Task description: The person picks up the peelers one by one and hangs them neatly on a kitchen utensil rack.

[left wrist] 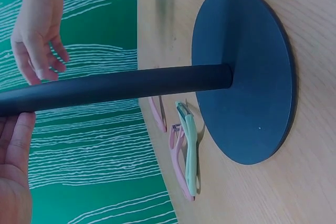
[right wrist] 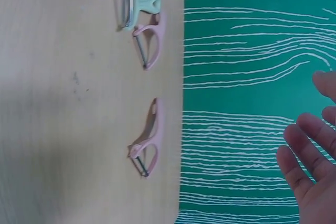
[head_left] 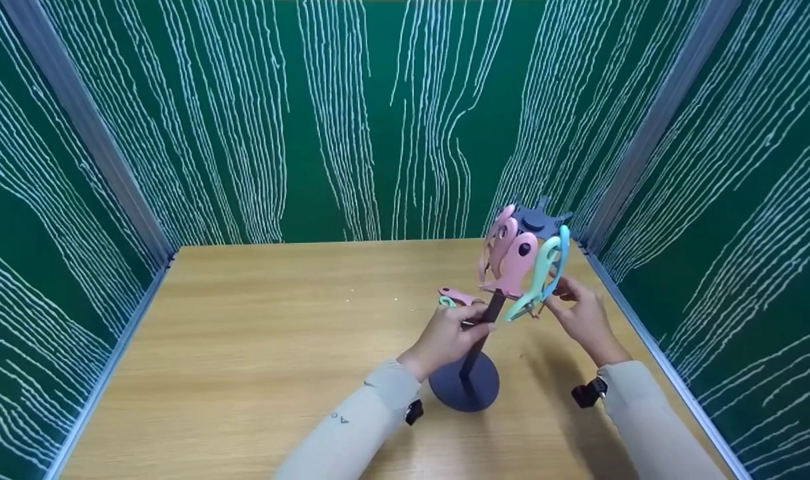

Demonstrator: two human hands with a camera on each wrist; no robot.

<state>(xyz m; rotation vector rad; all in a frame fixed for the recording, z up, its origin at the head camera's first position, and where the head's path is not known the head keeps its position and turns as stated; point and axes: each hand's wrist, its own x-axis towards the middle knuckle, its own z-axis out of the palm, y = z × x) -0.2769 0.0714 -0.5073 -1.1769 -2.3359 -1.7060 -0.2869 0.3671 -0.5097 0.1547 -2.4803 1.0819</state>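
Observation:
A dark stand with a round base [head_left: 448, 390] and a straight pole [left wrist: 136, 85] has a hooked ring [head_left: 535, 219] on top. Pink peelers [head_left: 515, 263], a green peeler [head_left: 541, 273] and a blue peeler [head_left: 559, 260] hang from that ring. My left hand [head_left: 448, 339] holds the pole below them, thumb and fingers on either side. Beside the blue peeler is my right hand [head_left: 583, 313], fingertips close to its lower end. In the right wrist view the right hand [right wrist: 317, 156] has loosely bent fingers with nothing between them.
On the wooden table behind the base lie a green peeler [right wrist: 131, 3] and a pink peeler [right wrist: 155, 45] side by side. Another pink peeler [right wrist: 152, 145] lies apart from them. Green walls with white wavy lines [head_left: 338, 120] enclose the table's back and sides.

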